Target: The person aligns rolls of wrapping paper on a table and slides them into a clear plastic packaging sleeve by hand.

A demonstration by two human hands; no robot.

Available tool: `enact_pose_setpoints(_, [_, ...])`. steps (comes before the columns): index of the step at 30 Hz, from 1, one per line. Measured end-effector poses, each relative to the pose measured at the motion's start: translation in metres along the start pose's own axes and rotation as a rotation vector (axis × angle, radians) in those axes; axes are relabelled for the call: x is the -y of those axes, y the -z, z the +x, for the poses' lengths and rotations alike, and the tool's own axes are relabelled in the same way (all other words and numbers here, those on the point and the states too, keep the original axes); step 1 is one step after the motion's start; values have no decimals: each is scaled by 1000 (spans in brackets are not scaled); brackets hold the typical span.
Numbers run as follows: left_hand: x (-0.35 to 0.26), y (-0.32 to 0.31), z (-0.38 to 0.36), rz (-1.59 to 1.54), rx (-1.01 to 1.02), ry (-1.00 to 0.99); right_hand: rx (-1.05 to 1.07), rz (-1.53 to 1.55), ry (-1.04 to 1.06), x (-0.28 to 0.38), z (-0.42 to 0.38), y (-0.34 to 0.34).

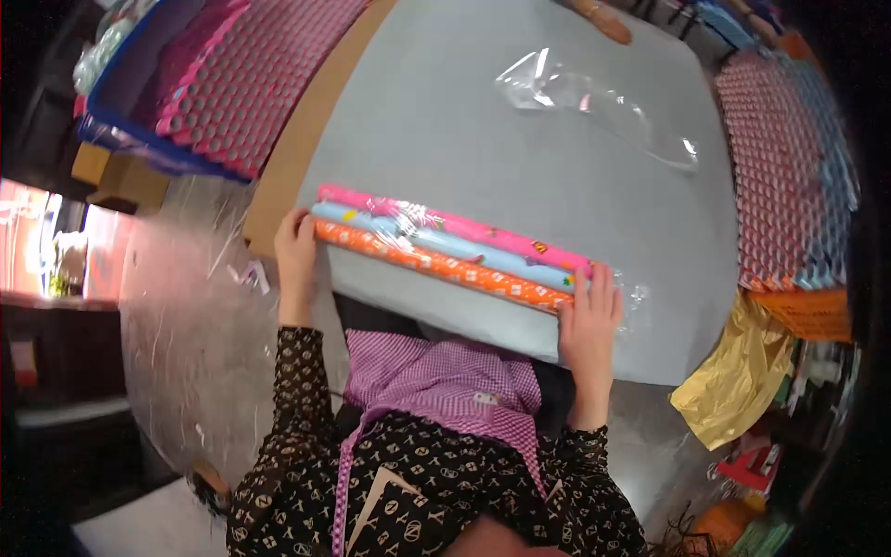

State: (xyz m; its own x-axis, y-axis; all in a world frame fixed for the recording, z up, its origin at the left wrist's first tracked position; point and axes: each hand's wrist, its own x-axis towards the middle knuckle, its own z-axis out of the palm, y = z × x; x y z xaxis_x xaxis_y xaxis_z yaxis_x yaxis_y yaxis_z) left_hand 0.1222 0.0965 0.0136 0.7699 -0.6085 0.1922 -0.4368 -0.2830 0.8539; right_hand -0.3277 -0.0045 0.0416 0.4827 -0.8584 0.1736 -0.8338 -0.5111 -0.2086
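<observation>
Three rolls lie side by side across the grey table: a pink roll, a light blue roll and an orange roll, with clear plastic film around them. My left hand holds the left end of the rolls. At their right end, my right hand has its fingers over the tips and the film. Farther back on the grey table lies a loose clear plastic sleeve.
Many pink rolls are stacked in a blue bin at the upper left. Another large stack of rolls stands at the right, above gold wrapping. Another person's hand rests at the table's far edge.
</observation>
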Motion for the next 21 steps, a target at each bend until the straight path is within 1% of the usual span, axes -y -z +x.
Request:
enact_pose_setpoints(1, [5,0,5,138,-20,-119,-16,-1,8,-3,0,-5])
enact_pose_setpoints(2, [19,-1,17,113,-5,-145,-40,-18,-18,-2,4,-1])
enact_pose_setpoints(4, [49,-9,37,90,20,-127,-15,65,-2,2,7,5])
enact_pose_setpoints(5, [30,-12,31,214,82,-190,-26,52,-35,-1,-1,3])
enact_pose_setpoints(6, [11,-12,31,208,111,-195,-20,43,-63,-4,-2,0])
enact_pose_setpoints(8, [-19,-17,30,399,151,-484,-71,84,8,-3,12,-2])
enact_pose_setpoints(9, [2,-19,37,522,171,-571,-50,77,-36,-4,13,-3])
enact_pose_setpoints(10, [-2,-22,35,511,217,-583,-77,66,-7,-5,14,-4])
enact_pose_setpoints(11, [-11,-21,32,603,245,-558,-101,55,21,-8,12,-5])
enact_pose_setpoints(12, [-14,-22,29,696,267,-537,-84,48,-20,-12,10,-2])
enact_pose_setpoints(13, [-6,-20,37,809,301,-562,-97,78,-5,-15,10,5])
enact_pose_setpoints(14, [-3,-18,38,804,334,-576,-108,110,13,-18,10,10])
enact_pose_setpoints(15, [-1,-16,41,846,329,-641,-249,99,11,-25,8,15])
enact_pose_setpoints(16, [-3,-17,42,888,317,-705,-241,94,-10,-36,6,20])
enact_pose_setpoints(17, [-6,-20,40,754,318,-502,-394,129,-76,-49,1,25])
enact_pose_setpoints(18, [-7,-21,40,752,333,-507,-552,160,-137,-59,-3,29])
enact_pose_setpoints(19, [-7,-21,40,748,327,-510,-548,154,-147,-66,-7,34])
enact_pose_setpoints(21, [-3,-21,42,710,322,-498,-570,593,-591,-77,-14,40])
